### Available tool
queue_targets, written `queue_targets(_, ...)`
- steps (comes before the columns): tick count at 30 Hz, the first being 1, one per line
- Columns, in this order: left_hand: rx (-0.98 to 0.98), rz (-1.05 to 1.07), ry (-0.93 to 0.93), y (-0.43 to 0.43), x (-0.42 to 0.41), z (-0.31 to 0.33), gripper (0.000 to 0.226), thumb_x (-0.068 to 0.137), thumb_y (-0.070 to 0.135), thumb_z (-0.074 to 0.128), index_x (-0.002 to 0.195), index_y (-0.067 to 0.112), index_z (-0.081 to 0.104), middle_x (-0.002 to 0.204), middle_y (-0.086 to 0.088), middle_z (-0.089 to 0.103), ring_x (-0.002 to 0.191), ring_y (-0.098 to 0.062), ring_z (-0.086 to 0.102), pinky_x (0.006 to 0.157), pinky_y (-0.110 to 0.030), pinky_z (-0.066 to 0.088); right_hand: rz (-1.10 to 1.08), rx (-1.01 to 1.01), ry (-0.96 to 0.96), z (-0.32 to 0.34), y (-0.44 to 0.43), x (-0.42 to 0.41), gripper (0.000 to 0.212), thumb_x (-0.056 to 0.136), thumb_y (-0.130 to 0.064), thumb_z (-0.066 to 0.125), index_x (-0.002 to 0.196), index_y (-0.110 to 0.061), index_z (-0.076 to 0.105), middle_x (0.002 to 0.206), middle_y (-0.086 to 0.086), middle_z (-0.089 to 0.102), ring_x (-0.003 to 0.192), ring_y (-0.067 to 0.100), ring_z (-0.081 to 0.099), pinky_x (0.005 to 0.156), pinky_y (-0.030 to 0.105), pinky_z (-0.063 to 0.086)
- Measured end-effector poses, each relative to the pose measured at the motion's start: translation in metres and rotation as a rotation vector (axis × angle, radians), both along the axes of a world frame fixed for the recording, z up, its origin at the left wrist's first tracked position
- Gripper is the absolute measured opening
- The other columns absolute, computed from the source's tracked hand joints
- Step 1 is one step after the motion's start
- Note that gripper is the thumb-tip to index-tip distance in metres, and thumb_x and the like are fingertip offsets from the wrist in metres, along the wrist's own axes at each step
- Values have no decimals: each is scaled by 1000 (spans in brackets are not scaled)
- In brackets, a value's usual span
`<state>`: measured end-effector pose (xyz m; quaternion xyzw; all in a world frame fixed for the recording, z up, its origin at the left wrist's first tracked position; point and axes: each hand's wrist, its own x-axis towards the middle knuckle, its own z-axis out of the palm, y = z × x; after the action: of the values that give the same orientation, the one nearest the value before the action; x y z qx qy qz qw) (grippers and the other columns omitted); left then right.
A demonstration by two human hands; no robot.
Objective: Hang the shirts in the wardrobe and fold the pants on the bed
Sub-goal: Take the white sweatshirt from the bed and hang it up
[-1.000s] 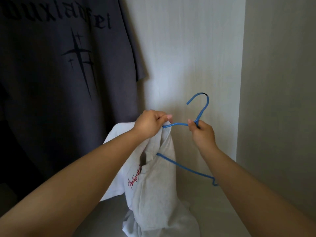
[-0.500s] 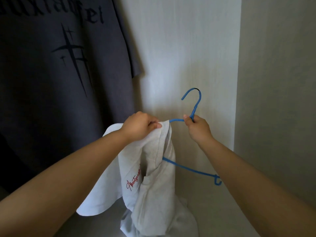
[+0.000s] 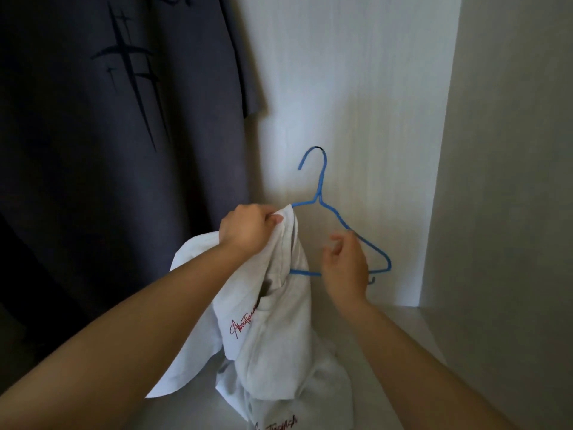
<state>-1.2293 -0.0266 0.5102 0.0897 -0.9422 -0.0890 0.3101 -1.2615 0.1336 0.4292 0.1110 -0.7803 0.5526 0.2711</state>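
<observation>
White shirt half on blue hanger, low in wardrobe.
Left hand pinches shirt top over hanger's hidden left end; right hand loosely spread beside wire, contact unclear.

Dim, soft light; the back panel is brightest, the dark shirt sinks near black, casting a faint shadow rightward. The lower edge stretches, wide-angle.
</observation>
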Motion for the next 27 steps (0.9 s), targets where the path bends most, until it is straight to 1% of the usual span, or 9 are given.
queue_targets(1, 82, 2, 8, -3, 1, -3, 25, 94, 41, 47, 97, 30, 69, 92, 1, 69, 87, -23, 61, 68, -30, 44, 86, 30, -125, -13, -4, 5, 8, 88, -24, 59, 88, -15, 59, 82, -2, 57, 84, 23, 58, 66, 27, 36)
queue_targets(3, 269, -30, 6, -7, 4, -11, 20, 91, 38, 53, 100, 34, 71, 96, 3, 70, 92, -20, 62, 73, -30, 47, 174, 159, -261, -36, -13, 11, 27, 90, -33, 57, 67, -20, 51, 66, -8, 53, 72, 18, 55, 59, 26, 31)
queue_targets(6, 461, -60, 25, -9, 7, -21, 21, 89, 35, 58, 106, 34, 71, 106, 6, 71, 103, -16, 62, 89, -32, 49, 310, 165, -434, -54, -27, 17, 37, 89, -39, 56, 57, -20, 52, 60, -3, 56, 63, 16, 53, 56, 25, 35)
queue_targets(10, 569, -96, 77, -10, 10, -24, 19, 89, 32, 59, 104, 34, 71, 105, 9, 71, 104, -13, 61, 93, -34, 49, 380, 51, -596, -53, -47, 23, 42, 83, -51, 58, 58, -18, 56, 65, 3, 62, 66, 22, 62, 64, 30, 47)
queue_targets(13, 608, -126, 102, -9, 12, -25, 19, 89, 29, 60, 104, 31, 72, 102, 11, 70, 101, -10, 61, 89, -27, 47, 373, 51, -676, -50, -60, 26, 36, 83, -48, 55, 63, -19, 57, 70, 2, 62, 76, 24, 66, 70, 33, 52)
queue_targets(17, 670, -131, 155, -10, 15, -28, 16, 90, 30, 61, 102, 30, 72, 85, 19, 63, 91, -5, 58, 75, -18, 39, 409, -38, -810, -44, -65, 26, 26, 81, -27, 56, 61, -12, 58, 65, 4, 60, 61, 17, 57, 53, 22, 43)
queue_targets(20, 714, -132, 200, -16, 18, -28, 16, 90, 31, 61, 102, 29, 72, 81, 23, 62, 88, -3, 58, 76, -16, 39, 395, -106, -824, -42, -56, 20, 31, 85, -21, 55, 55, -12, 52, 55, 2, 51, 51, 13, 46, 46, 21, 35)
queue_targets(23, 724, -125, 259, -24, 24, -27, 18, 89, 29, 62, 103, 26, 73, 83, 19, 65, 82, 3, 59, 75, -13, 40, 427, -328, -934, -44, -42, 17, 27, 93, -22, 49, 69, -11, 55, 59, 1, 58, 53, 10, 53, 46, 22, 40)
queue_targets(27, 712, -177, 260, -37, 35, -29, 17, 90, 26, 61, 103, 24, 72, 82, 24, 64, 72, 17, 57, 63, 2, 38, 462, -622, -995, -43, -22, 11, 24, 96, -13, 43, 76, -8, 54, 69, 7, 58, 61, 15, 53, 57, 24, 45)
